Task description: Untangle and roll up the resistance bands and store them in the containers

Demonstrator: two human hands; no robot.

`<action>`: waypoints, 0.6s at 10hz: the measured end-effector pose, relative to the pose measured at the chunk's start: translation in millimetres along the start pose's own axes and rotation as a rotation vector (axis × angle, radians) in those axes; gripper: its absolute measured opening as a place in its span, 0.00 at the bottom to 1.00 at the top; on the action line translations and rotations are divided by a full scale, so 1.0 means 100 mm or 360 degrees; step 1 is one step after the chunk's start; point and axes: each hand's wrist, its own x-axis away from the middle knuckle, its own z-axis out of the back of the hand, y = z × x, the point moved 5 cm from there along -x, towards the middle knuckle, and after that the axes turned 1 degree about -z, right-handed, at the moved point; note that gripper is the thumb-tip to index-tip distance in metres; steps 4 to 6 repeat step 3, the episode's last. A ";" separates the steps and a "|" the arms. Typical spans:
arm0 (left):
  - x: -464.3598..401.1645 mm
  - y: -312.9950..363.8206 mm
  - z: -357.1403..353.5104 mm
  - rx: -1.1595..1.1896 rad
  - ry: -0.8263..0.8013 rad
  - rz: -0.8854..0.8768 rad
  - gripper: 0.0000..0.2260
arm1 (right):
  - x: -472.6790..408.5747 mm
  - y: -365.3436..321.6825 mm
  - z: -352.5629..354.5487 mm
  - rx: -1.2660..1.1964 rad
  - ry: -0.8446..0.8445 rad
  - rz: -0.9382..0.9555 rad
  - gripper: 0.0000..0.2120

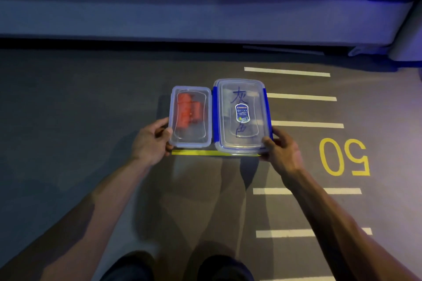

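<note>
Two lidded clear containers sit side by side, touching, on a dark grey floor (91,109) in a dim room washed with bluish light. White stripes (301,97) run in a ladder down the right side of the floor, and a yellow "50" (344,157) is painted beside them. A yellow line (205,153) lies just under the near edges of the boxes. Along the far edge of the floor runs a long pale low structure (182,13), dark above and below it; what it is cannot be told.

The smaller container (190,116), on the left, holds rolled red resistance bands (189,109) under its closed lid. The larger container (242,116), on the right, has blue clips, a blue sticker and blue handwriting on its lid; its contents are not clear.

The left hand (151,140) grips the near left corner of the smaller container, thumb on the lid edge. The right hand (280,151) grips the near right corner of the larger one, thumb on top, fingers below.

The person's dark-clad knees (178,267) show at the bottom edge.
</note>
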 end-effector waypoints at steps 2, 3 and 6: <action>0.05 0.01 0.04 0.0016 -0.0098 0.0010 0.16 | -0.01 -0.01 -0.02 0.0112 0.0016 0.0033 0.12; 0.12 0.05 0.20 -0.0156 -0.0031 0.0042 0.14 | 0.11 -0.20 0.06 0.0708 0.0226 0.0162 0.17; 0.12 0.05 0.20 -0.0156 -0.0031 0.0042 0.14 | 0.11 -0.20 0.06 0.0708 0.0226 0.0162 0.17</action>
